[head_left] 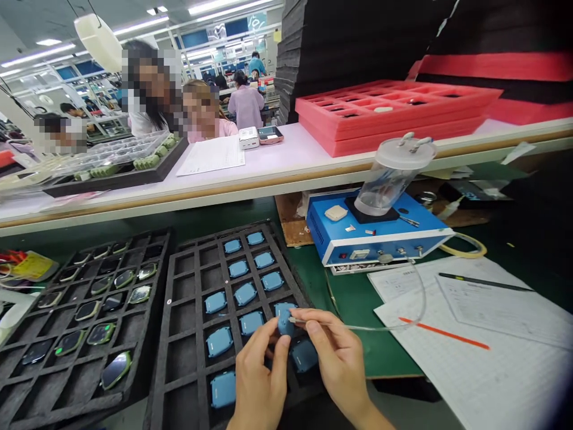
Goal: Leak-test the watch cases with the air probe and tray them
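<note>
Between the thumb and fingers of my left hand [262, 373] is a small blue watch case [285, 325], held tilted above a black foam tray [179, 358]. My right hand [338, 358] pinches a thin needle-like nozzle [296, 321] whose tip meets or nearly meets that case. A clear hose [389, 327] runs from the nozzle to a blue bench machine [432, 239]. Several similar blue watch cases [245, 294] lie in the tray's compartments below and left of my hands. My fingers partly hide the held case.
On the left, another black foam tray [128, 328] holds dark-faced watches [117, 369]. A clear cylinder [391, 176] stands on the machine. Papers [425, 358], an orange stick [445, 333] and a dark pen [486, 282] lie right. Above runs a shelf [273, 173] with red foam trays [394, 119]; people sit beyond.
</note>
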Demonstrator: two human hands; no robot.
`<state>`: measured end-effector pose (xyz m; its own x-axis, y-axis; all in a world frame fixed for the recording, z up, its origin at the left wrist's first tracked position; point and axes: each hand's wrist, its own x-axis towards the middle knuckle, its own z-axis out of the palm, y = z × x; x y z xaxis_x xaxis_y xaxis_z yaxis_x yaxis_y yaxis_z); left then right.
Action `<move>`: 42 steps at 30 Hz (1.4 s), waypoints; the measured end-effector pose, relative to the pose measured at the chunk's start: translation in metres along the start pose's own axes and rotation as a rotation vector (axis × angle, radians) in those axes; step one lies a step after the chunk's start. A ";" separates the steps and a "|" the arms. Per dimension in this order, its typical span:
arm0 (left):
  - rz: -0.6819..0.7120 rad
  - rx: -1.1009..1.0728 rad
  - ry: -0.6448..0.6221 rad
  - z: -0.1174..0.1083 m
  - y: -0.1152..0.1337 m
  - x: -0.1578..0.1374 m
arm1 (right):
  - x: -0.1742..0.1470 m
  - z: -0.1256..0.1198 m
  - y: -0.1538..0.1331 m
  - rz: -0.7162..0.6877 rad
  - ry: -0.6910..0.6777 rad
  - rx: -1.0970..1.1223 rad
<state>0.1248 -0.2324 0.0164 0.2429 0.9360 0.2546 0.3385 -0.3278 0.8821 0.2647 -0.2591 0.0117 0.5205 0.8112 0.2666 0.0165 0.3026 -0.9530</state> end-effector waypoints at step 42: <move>0.000 0.686 -0.177 -0.116 -0.021 0.073 | -0.002 -0.027 0.003 0.246 -0.099 0.039</move>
<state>0.0303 -0.1422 0.0619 0.3677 0.9201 0.1351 0.8204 -0.3894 0.4187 0.2865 -0.2730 0.0046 0.4190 0.9070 0.0425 -0.1342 0.1082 -0.9850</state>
